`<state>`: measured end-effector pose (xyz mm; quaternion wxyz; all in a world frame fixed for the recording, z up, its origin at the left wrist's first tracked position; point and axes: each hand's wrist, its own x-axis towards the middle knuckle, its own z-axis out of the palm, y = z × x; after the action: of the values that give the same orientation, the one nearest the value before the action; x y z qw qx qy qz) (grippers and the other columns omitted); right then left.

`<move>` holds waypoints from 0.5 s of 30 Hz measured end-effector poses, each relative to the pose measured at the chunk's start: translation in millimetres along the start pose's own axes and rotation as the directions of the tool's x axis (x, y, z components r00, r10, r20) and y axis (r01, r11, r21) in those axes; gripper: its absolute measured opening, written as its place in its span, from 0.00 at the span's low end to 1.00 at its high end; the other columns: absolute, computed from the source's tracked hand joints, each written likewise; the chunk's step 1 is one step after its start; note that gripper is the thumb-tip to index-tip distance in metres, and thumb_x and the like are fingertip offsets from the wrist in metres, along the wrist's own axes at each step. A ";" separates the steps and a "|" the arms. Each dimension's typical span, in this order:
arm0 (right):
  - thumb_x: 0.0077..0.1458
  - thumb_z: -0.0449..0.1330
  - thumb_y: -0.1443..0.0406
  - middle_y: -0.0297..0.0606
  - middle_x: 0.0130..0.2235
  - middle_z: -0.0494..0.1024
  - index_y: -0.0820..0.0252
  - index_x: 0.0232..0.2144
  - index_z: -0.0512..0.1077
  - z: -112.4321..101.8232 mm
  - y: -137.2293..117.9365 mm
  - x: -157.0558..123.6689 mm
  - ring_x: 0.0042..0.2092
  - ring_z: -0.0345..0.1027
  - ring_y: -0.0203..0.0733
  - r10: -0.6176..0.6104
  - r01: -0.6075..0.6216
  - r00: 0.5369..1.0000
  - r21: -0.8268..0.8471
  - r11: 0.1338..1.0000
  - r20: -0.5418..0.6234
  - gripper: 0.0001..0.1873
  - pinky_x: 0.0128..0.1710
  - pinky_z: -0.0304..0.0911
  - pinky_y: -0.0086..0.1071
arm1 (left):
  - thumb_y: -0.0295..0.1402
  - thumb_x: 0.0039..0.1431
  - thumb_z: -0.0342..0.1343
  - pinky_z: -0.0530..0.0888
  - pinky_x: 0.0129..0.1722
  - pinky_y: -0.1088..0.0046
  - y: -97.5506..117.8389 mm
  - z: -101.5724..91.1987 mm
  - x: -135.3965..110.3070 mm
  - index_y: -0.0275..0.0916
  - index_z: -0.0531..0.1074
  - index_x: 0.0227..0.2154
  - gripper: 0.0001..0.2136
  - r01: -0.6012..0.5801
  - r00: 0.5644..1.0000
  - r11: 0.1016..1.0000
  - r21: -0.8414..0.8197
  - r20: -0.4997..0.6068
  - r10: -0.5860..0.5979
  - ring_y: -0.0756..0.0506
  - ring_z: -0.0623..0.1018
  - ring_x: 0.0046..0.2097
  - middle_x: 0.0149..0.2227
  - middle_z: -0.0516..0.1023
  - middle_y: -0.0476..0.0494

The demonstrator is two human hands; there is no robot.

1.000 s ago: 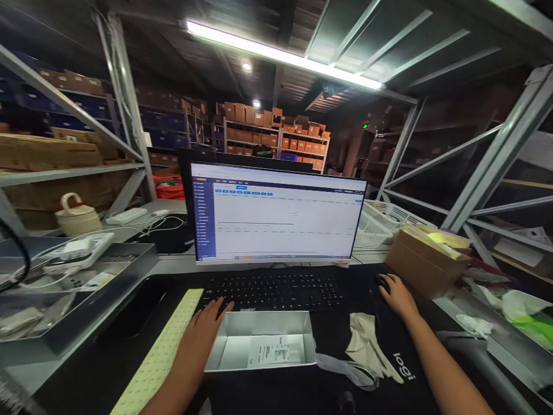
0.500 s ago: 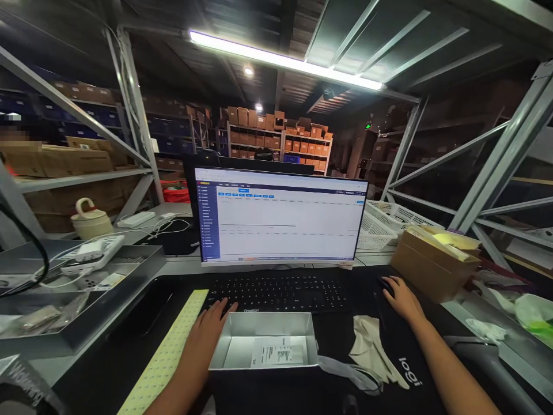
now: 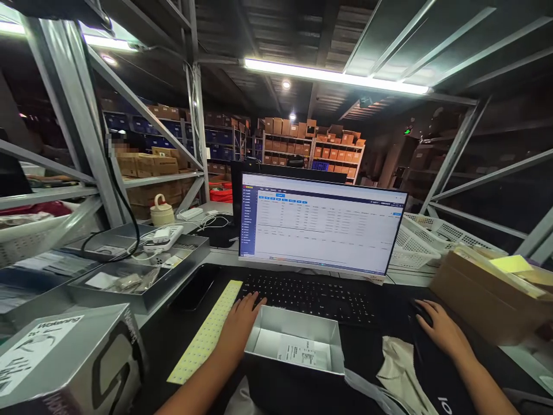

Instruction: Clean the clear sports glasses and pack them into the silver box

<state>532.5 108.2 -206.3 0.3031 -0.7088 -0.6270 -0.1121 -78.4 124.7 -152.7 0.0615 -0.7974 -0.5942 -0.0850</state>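
My left hand (image 3: 242, 316) rests at the left end of a black keyboard (image 3: 319, 300), fingers spread and holding nothing. My right hand (image 3: 443, 327) is laid over a dark computer mouse (image 3: 422, 314) on the black desk mat. Between my arms stands an open box (image 3: 298, 328) with a silvery inside, a white printed label on its floor. Under my left forearm runs a yellow dotted sheet (image 3: 203, 334). Beyond the keyboard, a monitor (image 3: 322, 225) shows a table with rows of text too small to read. A beige cloth (image 3: 400, 366) lies left of my right forearm.
At left front is a printed silver box (image 3: 78, 357); behind it, a grey tray (image 3: 147, 297) holds small packets and cables. A dark phone (image 3: 196, 288) lies beside the tray. On the right are a cardboard box (image 3: 488, 294) and white baskets (image 3: 415, 245). A person (image 3: 125, 144) is far left.
The view has swung left, bringing the printed silver box further in. Rows of text have appeared on the monitor. Both hands keep their places on keyboard and mouse.
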 end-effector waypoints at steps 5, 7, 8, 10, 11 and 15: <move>0.55 0.53 0.60 0.51 0.54 0.72 0.57 0.51 0.73 -2.7 -5.1 0.3 0.55 0.71 0.60 0.085 -0.085 0.996 -0.082 0.993 -0.003 0.23 0.56 0.67 0.52 | 0.22 0.61 0.49 0.65 0.65 0.58 -6.8 0.9 -1.0 0.43 0.68 0.62 0.26 -0.030 1.000 0.999 0.012 0.004 0.030 0.38 0.68 0.65 0.66 0.66 0.37; 0.56 0.54 0.62 0.47 0.55 0.71 0.56 0.53 0.72 -4.0 -7.2 -0.5 0.56 0.70 0.55 0.118 -0.117 0.993 -0.114 0.987 -0.005 0.23 0.58 0.65 0.48 | 0.23 0.61 0.48 0.67 0.64 0.60 -13.7 -1.3 4.6 0.42 0.69 0.61 0.26 -0.059 0.998 0.998 0.006 0.002 0.059 0.39 0.70 0.64 0.66 0.66 0.38; 0.57 0.54 0.63 0.46 0.56 0.71 0.55 0.54 0.72 -4.8 -8.3 -1.0 0.57 0.69 0.53 0.128 -0.128 0.992 -0.126 0.984 -0.005 0.23 0.58 0.64 0.46 | 0.22 0.60 0.46 0.68 0.63 0.61 -16.4 -5.8 7.9 0.41 0.70 0.60 0.26 -0.079 0.997 0.997 -0.006 -0.014 0.079 0.40 0.71 0.63 0.66 0.66 0.39; 0.58 0.54 0.63 0.46 0.58 0.70 0.55 0.55 0.71 -6.4 -10.7 -2.3 0.57 0.69 0.51 0.137 -0.136 0.991 -0.140 0.981 -0.001 0.23 0.58 0.64 0.44 | 0.20 0.59 0.41 0.69 0.62 0.63 -18.1 -24.4 9.8 0.38 0.74 0.56 0.26 -0.105 0.989 0.994 -0.032 -0.110 0.101 0.42 0.72 0.62 0.66 0.67 0.40; 0.58 0.54 0.63 0.46 0.58 0.69 0.55 0.56 0.71 -7.3 -12.0 -3.2 0.56 0.69 0.51 0.137 -0.135 0.991 -0.143 0.980 0.001 0.23 0.58 0.64 0.43 | 0.20 0.58 0.39 0.69 0.62 0.62 -16.7 -38.3 6.2 0.36 0.75 0.54 0.27 -0.100 0.977 0.994 -0.044 -0.192 0.089 0.42 0.73 0.61 0.64 0.68 0.39; 0.59 0.54 0.64 0.47 0.58 0.69 0.56 0.55 0.71 -9.3 -15.8 -6.4 0.55 0.70 0.50 0.120 -0.118 0.993 -0.145 0.982 0.004 0.22 0.56 0.65 0.42 | 0.37 0.66 0.38 0.71 0.61 0.60 -11.0 -101.6 -44.8 0.46 0.76 0.52 0.22 -0.223 0.832 0.971 -0.091 -0.537 0.141 0.41 0.74 0.58 0.62 0.72 0.47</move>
<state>518.3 98.2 -197.8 0.2530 -0.7659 -0.5756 -0.1343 -107.8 65.6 -62.7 0.1696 -0.7988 -0.4677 -0.3382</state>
